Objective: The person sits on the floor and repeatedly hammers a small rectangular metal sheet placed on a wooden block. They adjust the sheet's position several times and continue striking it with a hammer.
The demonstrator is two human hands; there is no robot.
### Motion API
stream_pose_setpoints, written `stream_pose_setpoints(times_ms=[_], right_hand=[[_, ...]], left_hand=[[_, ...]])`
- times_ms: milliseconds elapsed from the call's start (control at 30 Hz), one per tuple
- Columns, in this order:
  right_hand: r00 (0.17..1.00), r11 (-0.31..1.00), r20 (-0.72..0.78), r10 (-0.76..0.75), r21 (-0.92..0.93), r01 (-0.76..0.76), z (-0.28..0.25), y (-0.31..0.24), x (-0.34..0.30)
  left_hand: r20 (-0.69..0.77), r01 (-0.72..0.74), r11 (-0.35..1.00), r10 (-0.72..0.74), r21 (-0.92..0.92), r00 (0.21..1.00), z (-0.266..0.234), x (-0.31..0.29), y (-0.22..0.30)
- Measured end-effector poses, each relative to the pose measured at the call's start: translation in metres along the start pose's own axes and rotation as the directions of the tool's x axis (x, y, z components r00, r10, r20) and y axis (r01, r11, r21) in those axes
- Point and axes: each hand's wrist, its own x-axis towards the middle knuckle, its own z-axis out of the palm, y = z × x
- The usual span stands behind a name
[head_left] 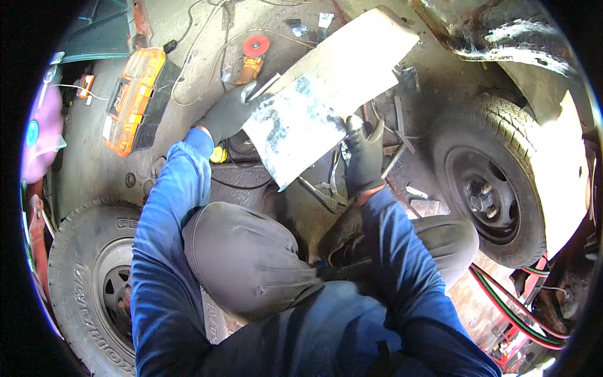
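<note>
I hold a flat sheet-metal panel [326,94] up in front of me, pale with dark blotches on its near half. My left hand [232,112], in a dark glove, grips its left edge. Its lower right edge is gripped by my right hand [364,157], also gloved. Both sleeves are blue. My knees in grey trousers [245,251] are bent below the panel.
A mounted car wheel [487,182] stands at the right under a rusty wheel arch. Another wheel [94,276] lies at lower left. An orange tool case [132,100], an angle grinder with a red disc [254,53], locking pliers [326,191], cables and red-green hoses [515,308] lie on the concrete floor.
</note>
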Motion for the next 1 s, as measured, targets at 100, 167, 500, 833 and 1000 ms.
stream_pose_setpoints(times_ms=[100, 167, 500, 833, 1000], right_hand=[[0.993, 0.994, 0.11, -0.037, -0.102, 0.048, -0.001, -0.017, 0.044], [0.971, 0.999, 0.238, 0.011, 0.037, -0.021, 0.003, -0.027, 0.061], [0.826, 0.939, 0.556, -0.09, -0.228, 0.256, -0.015, -0.072, 0.129], [0.898, 0.94, 0.439, 0.016, -0.313, 0.136, -0.057, -0.079, 0.16], [0.94, 0.931, 0.324, 0.107, -0.365, 0.02, -0.081, -0.063, 0.051]], left_hand=[[0.116, 0.053, 0.961, -0.022, -0.271, 0.993, 0.008, 0.011, -0.013], [0.155, 0.111, 0.818, -0.027, -0.565, 0.988, 0.018, 0.013, -0.022], [0.039, 0.119, 0.658, -0.134, -0.743, 0.99, 0.091, -0.022, 0.02], [-0.225, -0.185, 0.74, 0.047, -0.646, 0.973, 0.119, -0.008, 0.061], [-0.257, -0.214, 0.895, 0.117, -0.391, 0.959, 0.104, -0.004, 0.054]])
